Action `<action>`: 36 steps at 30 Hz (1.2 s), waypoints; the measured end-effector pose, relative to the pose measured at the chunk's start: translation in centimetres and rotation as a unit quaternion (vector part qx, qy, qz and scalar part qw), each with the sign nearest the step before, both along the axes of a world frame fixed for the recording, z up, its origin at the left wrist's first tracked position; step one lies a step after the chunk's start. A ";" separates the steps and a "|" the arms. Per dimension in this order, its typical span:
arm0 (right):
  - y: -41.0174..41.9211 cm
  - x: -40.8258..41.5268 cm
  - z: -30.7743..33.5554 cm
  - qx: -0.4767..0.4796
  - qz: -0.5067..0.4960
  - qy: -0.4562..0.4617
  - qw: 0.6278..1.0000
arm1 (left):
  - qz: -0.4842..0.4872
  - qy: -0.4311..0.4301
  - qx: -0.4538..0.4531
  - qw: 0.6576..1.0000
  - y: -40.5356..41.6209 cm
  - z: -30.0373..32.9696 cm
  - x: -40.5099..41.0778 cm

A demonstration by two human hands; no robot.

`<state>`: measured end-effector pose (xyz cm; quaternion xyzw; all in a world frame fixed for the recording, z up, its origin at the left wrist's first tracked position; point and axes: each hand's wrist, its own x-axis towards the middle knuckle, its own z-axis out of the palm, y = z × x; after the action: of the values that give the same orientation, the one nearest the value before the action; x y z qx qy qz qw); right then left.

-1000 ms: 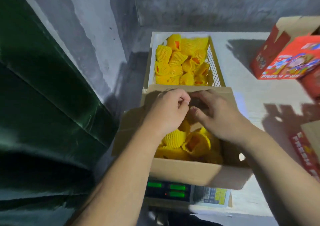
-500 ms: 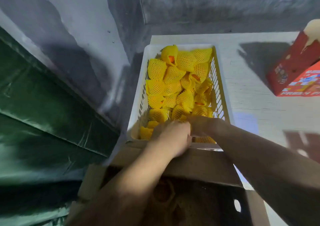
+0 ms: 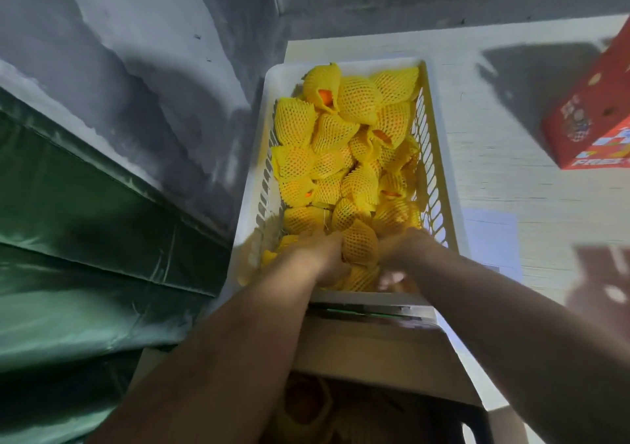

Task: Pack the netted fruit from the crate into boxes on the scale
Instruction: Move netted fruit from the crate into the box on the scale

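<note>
Grey walls corner a pale counter (image 3: 511, 177). The white crate (image 3: 254, 184), long axis running away from the person, holds netted fruit (image 3: 341, 150). At its near end the left hand (image 3: 320, 259) and right hand (image 3: 402, 252) together clasp one netted piece (image 3: 359, 247); the box (image 3: 375, 358) lies directly behind them, toward the person.

White slotted crate (image 3: 254, 184) heaped with yellow-netted fruit (image 3: 344, 143) (orange peeking through), cardboard box (image 3: 371, 351) just beside
</note>
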<state>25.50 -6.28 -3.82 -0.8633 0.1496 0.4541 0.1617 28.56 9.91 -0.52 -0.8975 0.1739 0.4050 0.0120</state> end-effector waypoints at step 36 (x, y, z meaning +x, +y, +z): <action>0.9 -1.5 4.0 0.052 0.011 -0.241 0.969 | 0.164 -0.223 -0.324 0.905 3.5 7.8 -4.7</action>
<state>24.00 -5.42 0.16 -0.9393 0.0731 0.2415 0.2324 23.88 13.38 7.29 -0.9348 0.1385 0.1116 -0.3074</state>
